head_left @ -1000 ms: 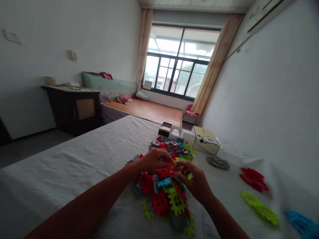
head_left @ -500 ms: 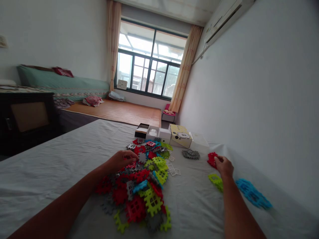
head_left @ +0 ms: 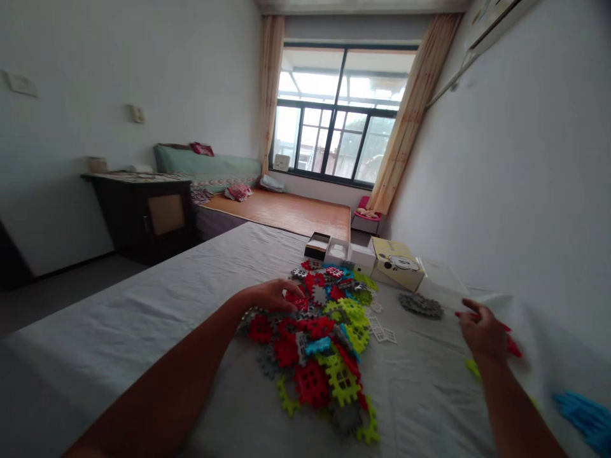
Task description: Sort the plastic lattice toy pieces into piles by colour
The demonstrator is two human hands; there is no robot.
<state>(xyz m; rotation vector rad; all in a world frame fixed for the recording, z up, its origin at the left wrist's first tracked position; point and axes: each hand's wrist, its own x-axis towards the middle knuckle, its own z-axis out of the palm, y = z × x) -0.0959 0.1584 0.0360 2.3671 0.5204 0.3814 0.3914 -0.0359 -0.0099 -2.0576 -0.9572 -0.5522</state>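
In the head view my left hand (head_left: 273, 296) is over the left side of a heap of toothed plastic building pieces (head_left: 312, 381). Its thumb and fingers curve around a red plastic piece (head_left: 300, 303). At the far right, my right hand (head_left: 484, 331) is closed, with a bit of red plastic showing at its fingertips. Another red piece (head_left: 514, 345) shows behind that hand, partly hidden by it. A stack of grey pieces (head_left: 421, 305) lies left of my right hand. Blue pieces (head_left: 585, 410) sit near the right edge, and a green piece (head_left: 472, 367) is mostly hidden by my right arm.
White lattice pieces (head_left: 383, 331) lie beside the heap. Behind it stand a black box (head_left: 317, 243), small white boxes (head_left: 361, 256), a yellow printed box (head_left: 397, 262) and a clear container (head_left: 442, 283). A pale cloth (head_left: 205, 280) covers the surface; a wall borders the right.
The view has swung left, so everything sits further right in it. My left hand has stayed at the heap. My right hand now covers more of the red pieces.
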